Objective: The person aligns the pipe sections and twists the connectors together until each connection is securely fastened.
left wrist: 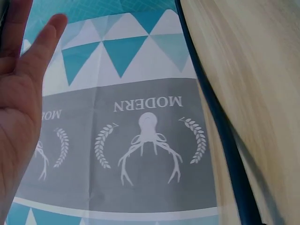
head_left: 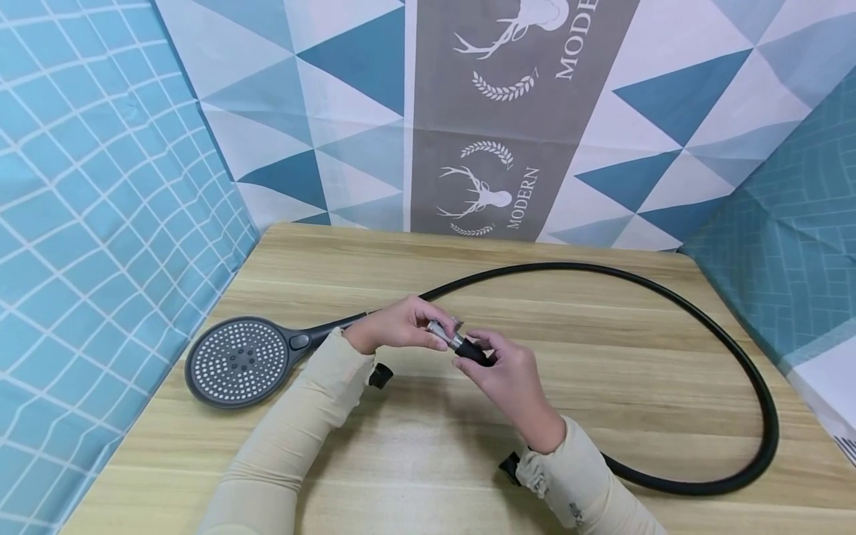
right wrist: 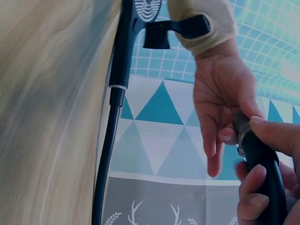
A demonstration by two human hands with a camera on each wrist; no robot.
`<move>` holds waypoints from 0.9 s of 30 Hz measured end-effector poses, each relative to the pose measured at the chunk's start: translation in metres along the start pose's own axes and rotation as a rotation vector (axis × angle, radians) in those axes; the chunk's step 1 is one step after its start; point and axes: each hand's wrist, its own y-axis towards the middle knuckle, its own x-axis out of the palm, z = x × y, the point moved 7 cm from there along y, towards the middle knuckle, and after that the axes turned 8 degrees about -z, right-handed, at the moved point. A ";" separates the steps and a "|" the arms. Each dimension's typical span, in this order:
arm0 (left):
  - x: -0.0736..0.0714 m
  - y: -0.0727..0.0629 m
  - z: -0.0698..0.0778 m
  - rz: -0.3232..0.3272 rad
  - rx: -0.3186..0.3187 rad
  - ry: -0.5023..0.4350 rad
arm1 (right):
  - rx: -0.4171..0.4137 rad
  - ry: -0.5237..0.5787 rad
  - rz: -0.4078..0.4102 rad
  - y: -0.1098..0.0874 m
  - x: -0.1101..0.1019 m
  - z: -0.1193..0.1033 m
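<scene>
A dark grey shower head lies on the table at the left, its spray face up. Its handle joins a black shower hose. Over the middle of the table my left hand pinches a silver metal fitting between thumb and fingers. Just to its right, my right hand grips the black end of the hose, directly against that fitting. In the right wrist view the right fingers wrap round the black hose end, and the left thumb and fingers meet at its tip.
The hose loops across the back and right side of the wood-grain table. Patterned cloth hangs behind, with blue tile-print sheets at the sides. Black wrist-camera mounts stick out by both wrists.
</scene>
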 end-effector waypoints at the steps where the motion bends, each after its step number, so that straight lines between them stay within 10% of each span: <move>1: -0.001 0.000 0.001 0.008 -0.001 0.005 | -0.008 -0.008 0.006 0.000 0.000 -0.001; 11: -0.002 0.001 0.001 0.017 -0.017 0.018 | -0.157 -0.031 0.096 -0.002 -0.005 -0.007; 27: -0.001 0.000 0.002 0.005 -0.009 0.034 | -0.132 -0.005 0.042 -0.001 -0.002 -0.006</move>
